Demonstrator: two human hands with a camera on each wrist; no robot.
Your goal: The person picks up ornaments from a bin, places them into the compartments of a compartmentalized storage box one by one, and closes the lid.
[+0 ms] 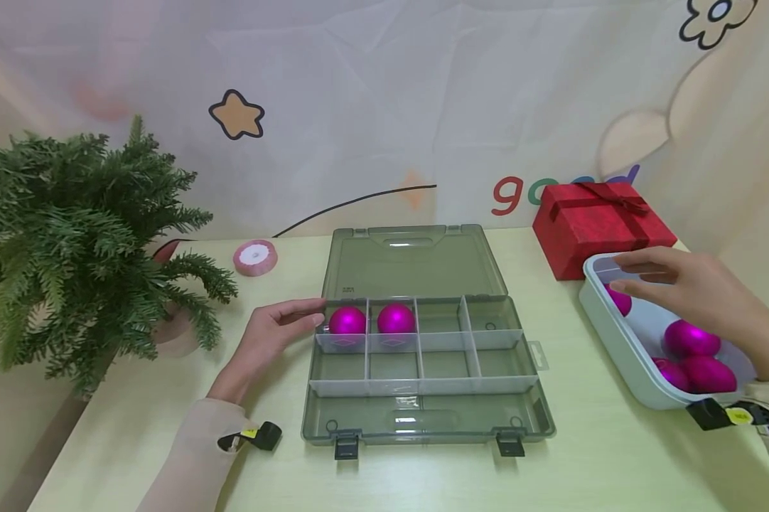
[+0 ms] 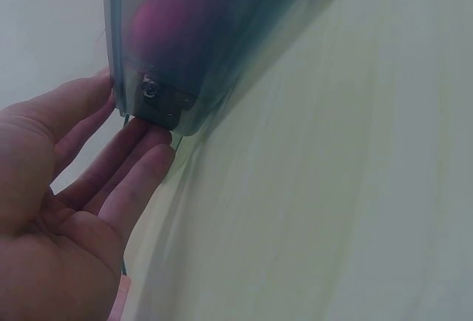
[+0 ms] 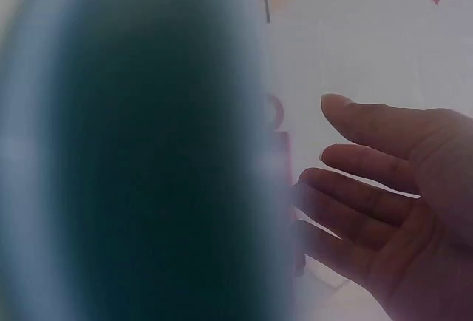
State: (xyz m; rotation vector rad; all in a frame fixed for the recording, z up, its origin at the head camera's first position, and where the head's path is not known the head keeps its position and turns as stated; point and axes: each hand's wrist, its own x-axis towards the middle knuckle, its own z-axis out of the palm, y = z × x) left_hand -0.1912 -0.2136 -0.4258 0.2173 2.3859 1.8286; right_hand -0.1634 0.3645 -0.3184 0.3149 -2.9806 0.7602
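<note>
A grey-green compartment box [image 1: 394, 366] lies with its lid [image 1: 416, 263] tipped back. Two shiny magenta baubles [image 1: 347, 323] sit in separate compartments of its back row, at the left. My left hand [image 1: 269, 338] touches the box's back left corner with fairly straight fingers; the left wrist view shows the fingertips [image 2: 159, 140] against its end wall. Over the light blue bin [image 1: 621, 363] at the right hovers my right hand [image 1: 698, 284], fingers extended and holding nothing. Inside the bin are several magenta baubles [image 1: 691, 339]. In the right wrist view a blurred rim hides much.
A red gift box [image 1: 598, 220] with a bow stands behind the bin. On the left is a small artificial fir tree [image 1: 103, 249], its branches reaching over the table. A roll of pink ribbon [image 1: 255, 257] lies at the back, near the patterned backdrop cloth [image 1: 359, 107].
</note>
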